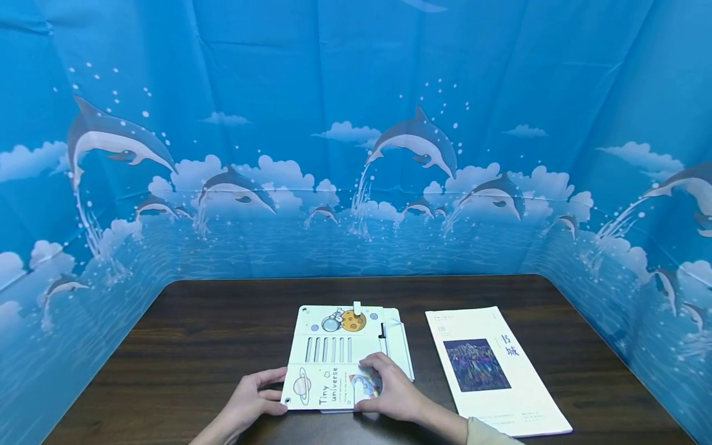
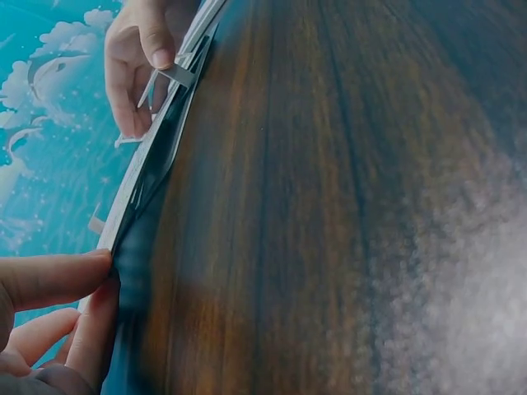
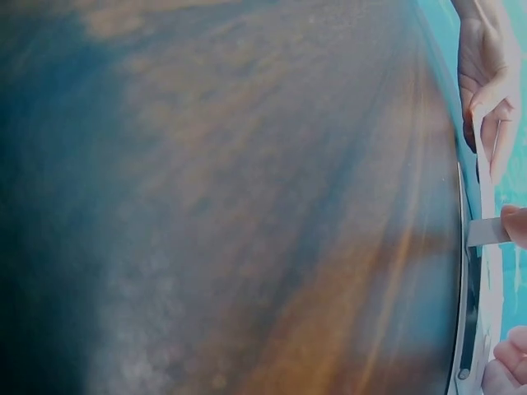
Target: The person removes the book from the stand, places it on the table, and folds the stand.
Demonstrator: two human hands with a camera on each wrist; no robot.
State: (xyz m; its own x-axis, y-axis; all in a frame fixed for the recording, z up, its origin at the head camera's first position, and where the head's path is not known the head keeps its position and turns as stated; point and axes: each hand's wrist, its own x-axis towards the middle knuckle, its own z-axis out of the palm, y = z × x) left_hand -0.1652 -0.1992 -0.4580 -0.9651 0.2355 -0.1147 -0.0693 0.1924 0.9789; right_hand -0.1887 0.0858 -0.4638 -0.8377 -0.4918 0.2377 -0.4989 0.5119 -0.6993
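A pale book stand [image 1: 311, 327], printed with planets and the words "Tiny universe", lies on the dark wooden table. My left hand [image 1: 250, 395] pinches its near left corner; in the left wrist view the thumb and a finger meet at the stand's edge [image 2: 136, 185]. My right hand [image 1: 397, 392] reaches over the near right part. In the right wrist view its thumb is on a small pale tab [image 3: 490, 232] sticking out from the edge, while its other fingers are at the printed side, partly out of view. A white clip [image 1: 357, 308] stands at the far edge.
A white magazine [image 1: 531, 386] with a dark picture on its cover lies to the right of the stand. The brown table [image 1: 211, 334] is bordered at the back and sides by a blue dolphin-print curtain [image 1: 295, 247].
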